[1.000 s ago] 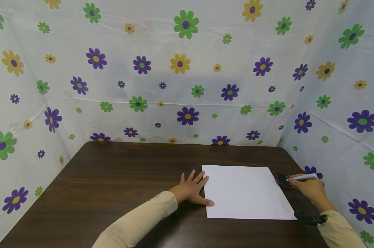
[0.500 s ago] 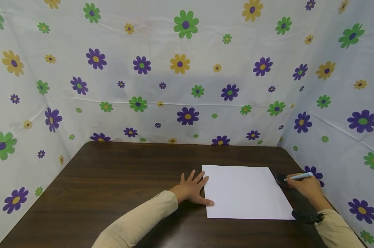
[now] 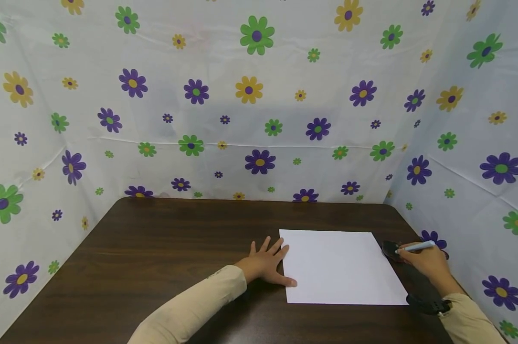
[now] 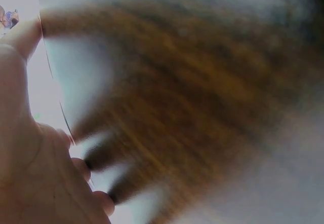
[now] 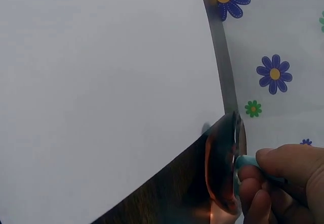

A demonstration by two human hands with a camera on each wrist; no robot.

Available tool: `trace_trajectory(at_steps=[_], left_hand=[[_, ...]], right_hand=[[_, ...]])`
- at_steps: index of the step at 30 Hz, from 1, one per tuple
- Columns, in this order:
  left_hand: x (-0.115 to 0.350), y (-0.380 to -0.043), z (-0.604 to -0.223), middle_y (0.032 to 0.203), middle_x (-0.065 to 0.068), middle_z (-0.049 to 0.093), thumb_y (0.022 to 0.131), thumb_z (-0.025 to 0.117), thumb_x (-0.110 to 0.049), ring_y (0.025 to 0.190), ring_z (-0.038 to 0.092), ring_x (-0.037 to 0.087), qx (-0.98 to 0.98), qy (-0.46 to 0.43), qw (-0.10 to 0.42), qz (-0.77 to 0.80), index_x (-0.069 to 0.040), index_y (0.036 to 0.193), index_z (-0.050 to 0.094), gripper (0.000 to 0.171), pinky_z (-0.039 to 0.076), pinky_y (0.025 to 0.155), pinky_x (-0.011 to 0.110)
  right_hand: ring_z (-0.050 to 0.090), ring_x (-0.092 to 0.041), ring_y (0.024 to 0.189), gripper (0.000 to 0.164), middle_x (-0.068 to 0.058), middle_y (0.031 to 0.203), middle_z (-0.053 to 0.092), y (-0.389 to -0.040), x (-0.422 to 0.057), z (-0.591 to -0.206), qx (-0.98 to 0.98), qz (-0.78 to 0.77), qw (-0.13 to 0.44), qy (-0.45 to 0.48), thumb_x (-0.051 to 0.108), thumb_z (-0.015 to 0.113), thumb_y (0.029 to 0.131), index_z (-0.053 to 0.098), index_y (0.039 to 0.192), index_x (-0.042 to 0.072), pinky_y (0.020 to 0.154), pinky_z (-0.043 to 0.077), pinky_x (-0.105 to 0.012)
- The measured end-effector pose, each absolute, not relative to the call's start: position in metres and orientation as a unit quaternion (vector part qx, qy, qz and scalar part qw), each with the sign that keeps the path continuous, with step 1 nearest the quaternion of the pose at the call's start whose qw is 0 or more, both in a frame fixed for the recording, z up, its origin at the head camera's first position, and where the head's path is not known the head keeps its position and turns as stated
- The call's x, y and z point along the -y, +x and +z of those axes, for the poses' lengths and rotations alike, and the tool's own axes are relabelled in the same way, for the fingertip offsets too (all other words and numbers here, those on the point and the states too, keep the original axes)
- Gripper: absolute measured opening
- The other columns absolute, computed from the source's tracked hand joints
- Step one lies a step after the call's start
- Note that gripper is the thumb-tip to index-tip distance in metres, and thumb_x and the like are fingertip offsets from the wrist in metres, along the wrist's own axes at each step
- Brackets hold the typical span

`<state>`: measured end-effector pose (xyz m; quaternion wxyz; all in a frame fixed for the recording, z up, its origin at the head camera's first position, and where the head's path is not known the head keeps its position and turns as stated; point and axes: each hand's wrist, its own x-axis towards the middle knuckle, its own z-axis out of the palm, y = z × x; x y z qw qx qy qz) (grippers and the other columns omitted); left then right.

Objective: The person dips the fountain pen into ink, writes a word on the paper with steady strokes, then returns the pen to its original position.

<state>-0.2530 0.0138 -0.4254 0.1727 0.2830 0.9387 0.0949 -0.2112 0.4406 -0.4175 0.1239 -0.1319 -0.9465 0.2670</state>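
Note:
A white sheet of paper (image 3: 340, 267) lies flat on the dark wooden table (image 3: 147, 258). Spread across its left edge is my left hand (image 3: 265, 263), with the thumb and some fingertips on the paper. Beyond the paper's right edge my right hand (image 3: 428, 263) pinches a slim pale blue marker (image 3: 419, 246), tilted, its lower end toward the left. In the right wrist view only a rounded pale end of the marker (image 5: 246, 160) shows between thumb and finger. Just beside it is a dark glossy rounded thing (image 5: 221, 165), partly behind the hand; its kind is unclear.
A white curtain with flowers (image 3: 224, 62) stands behind the table and along both sides. The right hand is close to the table's right edge and the curtain there. A black band (image 3: 428, 304) sits on the right wrist, near the paper's lower right corner.
My right hand with the marker has shifted slightly left, then a little back to the right. The left hand, the paper and the dark glossy thing have stayed in place.

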Motion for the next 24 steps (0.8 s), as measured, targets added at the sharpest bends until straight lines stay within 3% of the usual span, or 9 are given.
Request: trace_trajectory(at_steps=[6, 12, 18, 24], left_hand=[[-0.0138, -0.2537, -0.4258, 0.162, -0.004, 0.004, 0.076, 0.058, -0.075, 0.148, 0.000, 0.030, -0.937, 0.285, 0.172, 0.102, -0.027, 0.155, 0.016, 0.101, 0.001, 0.111, 0.064], [-0.0131, -0.2538, -0.4233, 0.162, -0.003, 0.004, 0.077, 0.058, -0.074, 0.148, 0.000, 0.031, -0.937, 0.284, 0.172, 0.104, -0.026, 0.155, 0.017, 0.101, 0.000, 0.111, 0.065], [-0.0124, -0.2533, -0.4214, 0.162, -0.002, 0.005, 0.077, 0.058, -0.073, 0.148, 0.001, 0.031, -0.937, 0.285, 0.171, 0.105, -0.025, 0.155, 0.017, 0.100, 0.001, 0.111, 0.065], [-0.0121, -0.2532, -0.4226, 0.162, -0.002, 0.005, 0.077, 0.059, -0.073, 0.148, 0.000, 0.031, -0.936, 0.287, 0.173, 0.109, -0.026, 0.155, 0.017, 0.100, 0.001, 0.111, 0.065]], right_hand=[[0.066, -0.028, 0.065, 0.034, -0.018, 0.073, 0.071, -0.2122, -0.4385, -0.4189, 0.941, 0.279, 0.135, -0.134, 0.022, 0.070, 0.085, 0.070, 0.095, -0.011, 0.051, 0.045, -0.027], [0.063, -0.038, 0.071, 0.035, -0.027, 0.078, 0.068, -0.2135, -0.4405, -0.4170, 0.945, 0.255, 0.144, -0.144, 0.024, 0.071, 0.083, 0.071, 0.087, -0.010, 0.051, 0.047, -0.034], [0.066, -0.026, 0.065, 0.032, -0.016, 0.071, 0.071, -0.2154, -0.4376, -0.4181, 0.943, 0.275, 0.132, -0.131, 0.022, 0.070, 0.085, 0.071, 0.089, -0.010, 0.052, 0.046, -0.029], [0.063, -0.046, 0.078, 0.036, -0.027, 0.079, 0.068, -0.2145, -0.4387, -0.4179, 0.942, 0.263, 0.142, -0.156, 0.025, 0.072, 0.084, 0.071, 0.089, -0.011, 0.055, 0.050, -0.040]])
